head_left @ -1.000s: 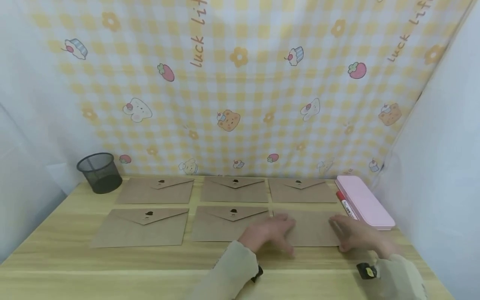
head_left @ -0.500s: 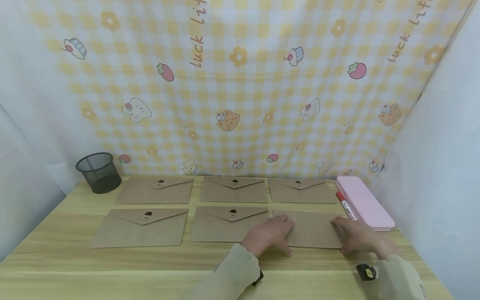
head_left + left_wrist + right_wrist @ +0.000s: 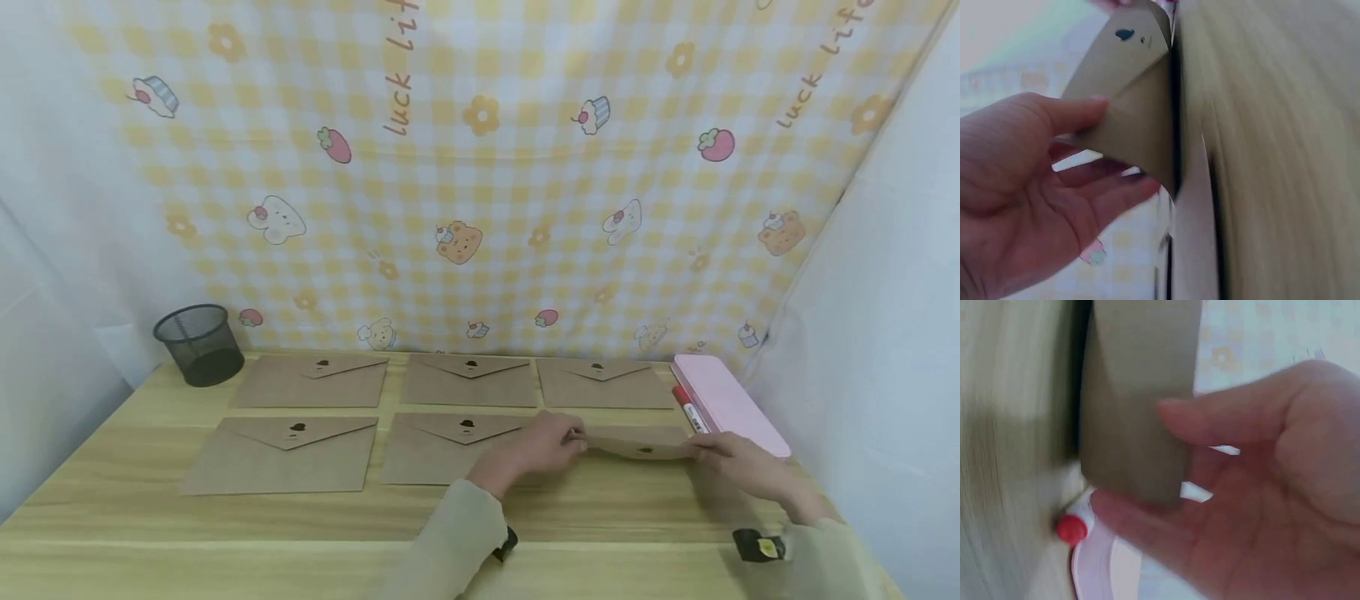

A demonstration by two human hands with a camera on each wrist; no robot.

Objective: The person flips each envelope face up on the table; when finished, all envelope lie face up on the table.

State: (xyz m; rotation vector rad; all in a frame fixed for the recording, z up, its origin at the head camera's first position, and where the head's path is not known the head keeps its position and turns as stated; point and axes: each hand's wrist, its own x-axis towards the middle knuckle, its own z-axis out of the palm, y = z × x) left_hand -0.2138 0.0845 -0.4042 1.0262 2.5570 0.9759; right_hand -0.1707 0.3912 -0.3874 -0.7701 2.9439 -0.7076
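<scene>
A brown kraft envelope [image 3: 637, 442] is tilted up off the table at the right of the front row, its flap side with a small black hat print [image 3: 1124, 34] turned toward me. My left hand [image 3: 536, 450] pinches its left end between thumb and fingers. At the other end, my right hand [image 3: 742, 468] pinches it the same way; the right wrist view shows that thumb on the envelope's face [image 3: 1141, 412]. Left of it lies another flap-up envelope [image 3: 442, 458], partly behind my left hand.
Several more envelopes lie flap up in two rows, including one at front left [image 3: 285, 467] and one at back right [image 3: 603, 392]. A pink case [image 3: 727, 404] and a red-capped marker [image 3: 690, 408] lie at the right. A black mesh cup [image 3: 201, 346] stands at back left.
The right front envelope lay plain side up between my spread hands. Both hands have gripped its ends and tipped it up, bringing its flap side into view.
</scene>
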